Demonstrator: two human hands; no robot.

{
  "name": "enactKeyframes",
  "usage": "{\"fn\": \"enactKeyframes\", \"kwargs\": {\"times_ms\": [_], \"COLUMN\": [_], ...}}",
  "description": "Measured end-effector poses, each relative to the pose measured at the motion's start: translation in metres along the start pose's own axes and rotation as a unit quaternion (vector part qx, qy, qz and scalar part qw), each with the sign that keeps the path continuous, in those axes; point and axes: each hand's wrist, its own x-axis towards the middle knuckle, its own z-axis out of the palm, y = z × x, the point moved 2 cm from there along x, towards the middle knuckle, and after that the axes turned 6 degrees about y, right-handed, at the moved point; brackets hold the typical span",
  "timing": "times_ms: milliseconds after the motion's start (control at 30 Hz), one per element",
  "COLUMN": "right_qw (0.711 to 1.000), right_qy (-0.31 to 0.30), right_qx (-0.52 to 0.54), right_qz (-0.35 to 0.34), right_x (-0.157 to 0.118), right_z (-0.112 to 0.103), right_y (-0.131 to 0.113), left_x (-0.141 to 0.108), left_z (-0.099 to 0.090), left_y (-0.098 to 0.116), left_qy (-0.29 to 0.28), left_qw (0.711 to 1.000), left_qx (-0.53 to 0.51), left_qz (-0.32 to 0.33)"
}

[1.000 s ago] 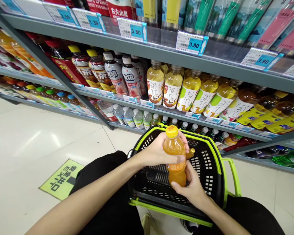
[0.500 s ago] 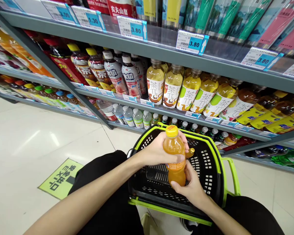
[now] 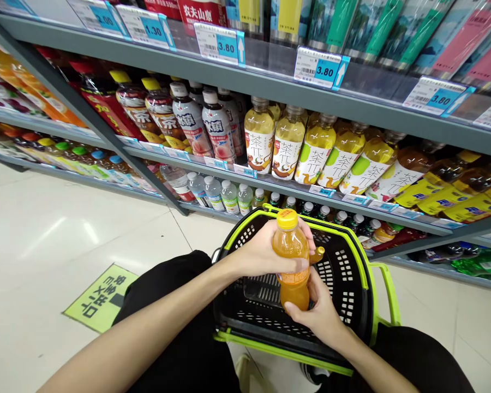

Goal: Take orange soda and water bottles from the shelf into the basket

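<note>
An orange drink bottle (image 3: 294,245) with a yellow cap is held upright, slightly tilted, over a black basket (image 3: 354,262) with lime-green edges. My left hand (image 3: 265,254) wraps round its upper part, the thumb across the front and the fingers behind. Lower down, my right hand (image 3: 321,311) grips the bottle near its base. Behind my hands, the yellow top of another orange bottle (image 3: 318,254) shows inside the basket; its lower part is hidden.
Shelves (image 3: 245,82) of bottled drinks with price tags stand in front. A green floor sign (image 3: 100,297) lies to the left. The green basket handle (image 3: 393,297) sticks out at the right, between my knees in black trousers (image 3: 175,327).
</note>
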Motion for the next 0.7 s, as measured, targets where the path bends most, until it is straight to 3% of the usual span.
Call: {"fn": "enactKeyframes", "kwargs": {"times_ms": [400,700], "right_qw": [1.0,0.992], "right_qy": [-0.005,-0.029], "right_qx": [0.013,0.111], "right_qz": [0.008,0.059], "right_x": [-0.0009,0.0036], "right_z": [0.0002,0.0038], "right_y": [0.0019,-0.0063], "left_x": [0.0008,0.0031], "left_z": [-0.0009,-0.0058], "left_y": [-0.001,-0.002], "left_qy": [-0.009,0.045], "left_qw": [1.0,0.999], "left_qx": [-0.01,-0.004], "left_qz": [0.006,0.018]}}
